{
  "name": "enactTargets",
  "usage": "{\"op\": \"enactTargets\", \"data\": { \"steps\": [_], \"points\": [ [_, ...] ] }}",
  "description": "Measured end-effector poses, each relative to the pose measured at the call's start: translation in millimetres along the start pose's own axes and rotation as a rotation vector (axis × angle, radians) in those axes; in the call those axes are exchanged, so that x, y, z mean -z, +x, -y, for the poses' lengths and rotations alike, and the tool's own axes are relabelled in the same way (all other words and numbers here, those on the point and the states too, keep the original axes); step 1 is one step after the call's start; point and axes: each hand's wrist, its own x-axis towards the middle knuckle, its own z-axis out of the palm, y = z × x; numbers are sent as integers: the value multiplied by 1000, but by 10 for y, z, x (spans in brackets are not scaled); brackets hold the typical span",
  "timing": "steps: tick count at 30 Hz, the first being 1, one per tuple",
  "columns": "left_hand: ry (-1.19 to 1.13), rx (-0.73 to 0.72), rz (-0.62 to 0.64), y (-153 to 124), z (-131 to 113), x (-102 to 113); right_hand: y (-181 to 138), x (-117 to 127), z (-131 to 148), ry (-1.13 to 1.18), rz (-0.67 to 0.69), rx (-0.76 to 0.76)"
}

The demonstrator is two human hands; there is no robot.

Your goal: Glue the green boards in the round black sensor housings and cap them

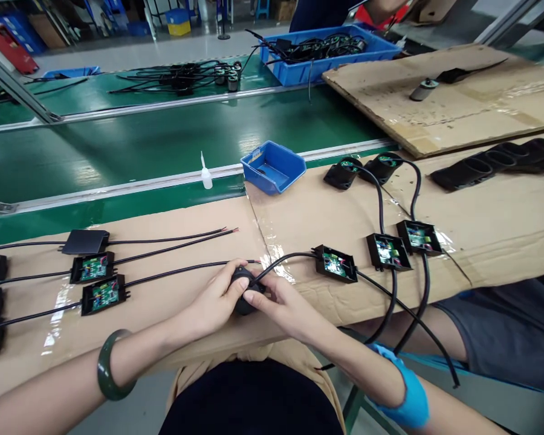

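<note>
Between both hands is a round black housing (243, 306) at the near edge of the cardboard. My left hand (224, 291) grips its left side, thumb on top. My right hand (278, 300) closes on the right side, where a black cable comes out. That cable runs right to an open black box with a green circuit board (336, 263), lying on the cardboard (217, 211). The fingers hide much of the housing. Two more open boxes, one of them this box (388, 251), lie farther right, each cabled to a black housing (343, 173).
Left lie open boxes with boards (103, 294) and a covered black box (86, 241). Beyond are a blue bin (274, 171), a white dropper bottle (206, 175) and a green conveyor (154, 142). A person's leg (503, 332) is at right; another person stands behind the blue crate (290, 74).
</note>
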Motion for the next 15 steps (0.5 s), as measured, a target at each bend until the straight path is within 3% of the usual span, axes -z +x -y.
{"op": "enactTargets", "data": {
  "steps": [8, 15],
  "points": [
    [-161, -70, 93, 51, 70, 93, -1, 26, -2, 110, 41, -115],
    [-520, 211, 156, 4, 65, 183, 7, 36, 24, 103, 71, -52]
  ]
}}
